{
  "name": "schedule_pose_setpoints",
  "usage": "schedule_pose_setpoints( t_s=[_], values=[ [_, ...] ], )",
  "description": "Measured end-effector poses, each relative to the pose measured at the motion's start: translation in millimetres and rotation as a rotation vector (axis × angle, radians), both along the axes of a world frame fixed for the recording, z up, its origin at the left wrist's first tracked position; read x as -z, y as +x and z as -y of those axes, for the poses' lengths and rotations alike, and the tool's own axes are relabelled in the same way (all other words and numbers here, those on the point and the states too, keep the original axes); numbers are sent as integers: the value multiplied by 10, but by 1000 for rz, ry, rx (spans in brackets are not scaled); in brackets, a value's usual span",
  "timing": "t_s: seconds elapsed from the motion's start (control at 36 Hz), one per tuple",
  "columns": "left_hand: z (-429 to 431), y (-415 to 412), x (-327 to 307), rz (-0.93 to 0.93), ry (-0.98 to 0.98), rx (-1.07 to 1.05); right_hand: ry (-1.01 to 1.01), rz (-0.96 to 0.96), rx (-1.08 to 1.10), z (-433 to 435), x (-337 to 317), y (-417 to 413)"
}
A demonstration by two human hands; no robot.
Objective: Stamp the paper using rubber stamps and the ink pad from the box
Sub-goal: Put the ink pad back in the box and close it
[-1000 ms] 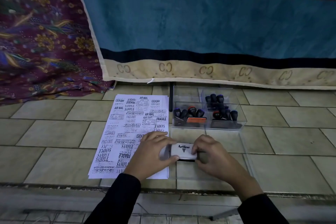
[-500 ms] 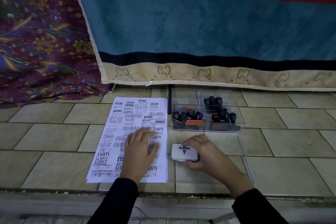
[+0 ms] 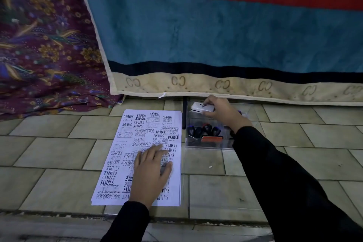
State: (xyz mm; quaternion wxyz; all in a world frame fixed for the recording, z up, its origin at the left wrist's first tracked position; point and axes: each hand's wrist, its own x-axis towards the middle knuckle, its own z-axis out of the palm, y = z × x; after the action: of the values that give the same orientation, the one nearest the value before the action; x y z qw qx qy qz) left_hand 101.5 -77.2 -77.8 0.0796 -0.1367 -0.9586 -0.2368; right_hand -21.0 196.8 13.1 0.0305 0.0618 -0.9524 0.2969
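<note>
A white sheet of paper [image 3: 125, 155] covered in black stamp prints lies on the tiled floor. My left hand [image 3: 151, 173] rests flat on its lower right part, fingers spread. To its right stands a clear plastic box [image 3: 193, 143] with several dark-handled rubber stamps [image 3: 202, 130] in its near compartment. My right hand [image 3: 222, 113] holds the closed white ink pad [image 3: 202, 107] over the box's far left compartment. My right forearm hides the box's right side.
The box's clear lid [image 3: 212, 182] lies flat on the tiles in front of the box. A blue and red striped blanket [image 3: 216, 35] hangs just behind the box. A purple patterned cloth [image 3: 45, 45] lies at the back left. A ledge edge [image 3: 59, 214] runs along the near side.
My right hand has carried the ink pad from the lid in front of the box to the box's far left compartment. My left hand left the pad and settled on the paper.
</note>
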Motion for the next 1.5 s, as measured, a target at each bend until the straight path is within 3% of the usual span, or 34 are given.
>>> schedule_pose_setpoints(
  t_s=[0.39, 0.61, 0.83, 1.0, 1.14, 1.19, 1.28, 1.33, 1.44, 1.5],
  values=[
    [0, 14, -15, 2, 15, 6, 145, 114, -132, 7, 149, -323],
    [-9, 13, -17, -1, 11, -1, 247, 252, -32, 67, 197, -441],
    [1, 14, -44, 26, 54, 0, 187, 175, -6, 66, 141, -269],
    [35, -68, -129, 186, 320, -72, -69, -104, 184, 140, -151, 333],
    [54, -75, -317, 436, 730, -170, -151, -152, 330, -36, -176, 986],
    [30, -41, -393, 393, 820, -179, -167, -120, 432, -135, -127, 1238],
    [-70, 29, -488, 143, 640, -182, -84, -49, 584, -302, 17, 1569],
    [-174, 98, -557, 71, 476, -130, 4, 7, 659, -386, 130, 1723],
    [-394, 239, -596, 229, 127, -24, 47, 135, 737, -419, 244, 1899],
    [-475, 285, -562, 279, 60, -33, 64, 219, 744, -440, 278, 1938]
  ],
)
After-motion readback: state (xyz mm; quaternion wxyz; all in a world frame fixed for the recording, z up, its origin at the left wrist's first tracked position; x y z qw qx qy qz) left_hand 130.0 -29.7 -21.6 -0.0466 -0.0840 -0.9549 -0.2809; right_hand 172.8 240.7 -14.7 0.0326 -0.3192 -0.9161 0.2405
